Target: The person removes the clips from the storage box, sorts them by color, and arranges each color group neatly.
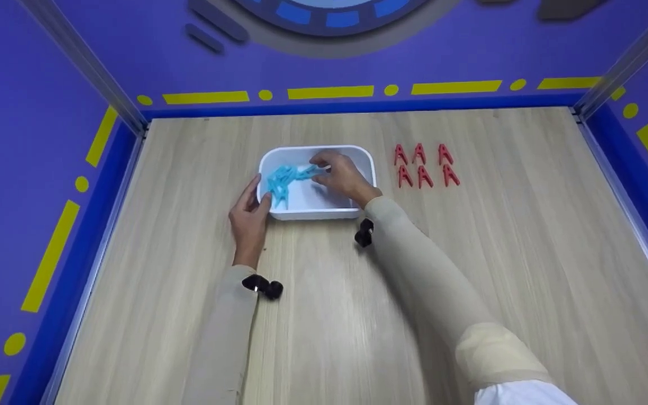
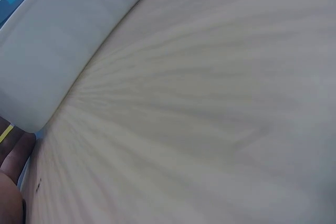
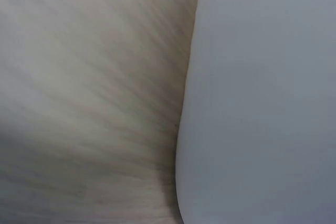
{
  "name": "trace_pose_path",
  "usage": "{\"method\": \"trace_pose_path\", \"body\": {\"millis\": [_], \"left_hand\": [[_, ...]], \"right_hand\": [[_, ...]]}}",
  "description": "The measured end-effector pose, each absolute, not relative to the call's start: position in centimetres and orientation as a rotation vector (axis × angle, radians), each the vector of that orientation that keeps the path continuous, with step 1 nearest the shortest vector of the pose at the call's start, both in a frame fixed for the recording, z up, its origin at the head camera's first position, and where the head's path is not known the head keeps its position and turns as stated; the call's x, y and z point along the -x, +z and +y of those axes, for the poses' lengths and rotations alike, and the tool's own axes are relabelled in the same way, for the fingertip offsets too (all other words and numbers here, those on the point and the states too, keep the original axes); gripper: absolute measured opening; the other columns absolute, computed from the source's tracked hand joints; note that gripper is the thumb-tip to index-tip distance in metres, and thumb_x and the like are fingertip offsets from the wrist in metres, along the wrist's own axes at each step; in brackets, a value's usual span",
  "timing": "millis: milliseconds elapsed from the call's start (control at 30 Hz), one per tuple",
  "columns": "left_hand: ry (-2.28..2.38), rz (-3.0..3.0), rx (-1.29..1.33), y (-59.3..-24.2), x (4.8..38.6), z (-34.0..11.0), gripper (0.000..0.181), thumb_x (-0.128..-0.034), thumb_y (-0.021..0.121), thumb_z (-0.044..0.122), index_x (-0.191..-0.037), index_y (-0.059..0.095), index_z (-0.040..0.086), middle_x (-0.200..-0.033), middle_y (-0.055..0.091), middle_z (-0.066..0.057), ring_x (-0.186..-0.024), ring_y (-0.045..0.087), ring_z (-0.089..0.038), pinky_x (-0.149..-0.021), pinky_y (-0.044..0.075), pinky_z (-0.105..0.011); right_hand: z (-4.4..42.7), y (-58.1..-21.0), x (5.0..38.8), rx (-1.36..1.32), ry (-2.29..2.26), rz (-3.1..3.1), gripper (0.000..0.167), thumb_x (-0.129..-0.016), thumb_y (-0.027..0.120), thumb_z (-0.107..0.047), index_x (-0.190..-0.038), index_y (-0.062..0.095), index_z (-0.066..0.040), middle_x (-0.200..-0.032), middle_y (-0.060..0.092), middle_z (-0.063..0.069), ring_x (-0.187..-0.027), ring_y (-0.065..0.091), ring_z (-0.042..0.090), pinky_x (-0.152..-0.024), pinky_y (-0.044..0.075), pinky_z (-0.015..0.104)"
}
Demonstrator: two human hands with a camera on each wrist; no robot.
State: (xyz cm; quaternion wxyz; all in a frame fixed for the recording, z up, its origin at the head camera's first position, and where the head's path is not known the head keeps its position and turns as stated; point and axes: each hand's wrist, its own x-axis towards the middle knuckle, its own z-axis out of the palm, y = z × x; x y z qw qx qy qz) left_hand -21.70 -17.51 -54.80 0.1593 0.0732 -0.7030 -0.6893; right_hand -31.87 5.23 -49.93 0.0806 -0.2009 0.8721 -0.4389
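Note:
A white plastic bin [image 1: 315, 214] stands on the table, with several light-blue clothespins [image 1: 282, 180] heaped in its left half. My left hand [image 1: 249, 222] holds the bin at its front left corner, thumb near the rim and fingers along the outer left side. Inside the bin, my right hand [image 1: 342, 175] pinches a light-blue clothespin [image 1: 309, 172] beside the heap; the fingertips partly cover it. The left wrist view catches the bin's outer wall [image 2: 58, 40] and part of the left hand [image 2: 13, 171]. In the right wrist view only the bin's wall [image 3: 257, 98] and the tabletop appear.
To the right of the bin, several red clothespins [image 1: 424, 176] lie in two rows on the wooden table [image 1: 313, 315]. Blue panels [image 1: 329, 73] with yellow marks enclose the table at the back and both sides.

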Motion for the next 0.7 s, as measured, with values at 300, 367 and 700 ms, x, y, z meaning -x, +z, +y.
{"method": "trace_pose_path", "body": {"millis": [300,367,700], "left_hand": [[-1.935,-2.034,-0.222,-54.79,21.65,-17.42,0.047,-0.1019,0.074,0.015,-0.148,0.065,0.023,-0.155,0.057,0.004,-0.144,0.050,-0.011,-0.113,0.045,-0.026],[-1.922,-2.047,-0.223,-54.77,21.61,-17.42,0.048,-0.1020,0.074,0.015,-0.148,0.065,0.022,-0.155,0.057,0.004,-0.143,0.051,-0.011,-0.113,0.046,-0.027],[-1.887,-2.073,-0.240,-54.77,21.64,-17.37,0.047,-0.1024,0.074,0.015,-0.148,0.065,0.022,-0.155,0.057,0.004,-0.142,0.053,-0.013,-0.112,0.048,-0.029]], "right_hand": [[5.06,-50.05,31.81,0.583,-1.214,2.640,0.038,-0.095,0.076,0.001,-0.132,0.068,0.002,-0.130,0.068,0.015,-0.123,0.063,0.029,-0.107,0.052,0.035],[5.09,-50.10,31.79,0.585,-1.205,2.637,0.038,-0.095,0.075,0.001,-0.132,0.068,0.003,-0.130,0.068,0.015,-0.122,0.063,0.029,-0.107,0.052,0.035],[5.24,-50.02,31.68,0.624,-1.151,2.645,0.035,-0.094,0.073,0.001,-0.129,0.070,0.002,-0.126,0.065,0.013,-0.116,0.062,0.026,-0.103,0.052,0.035]]}}
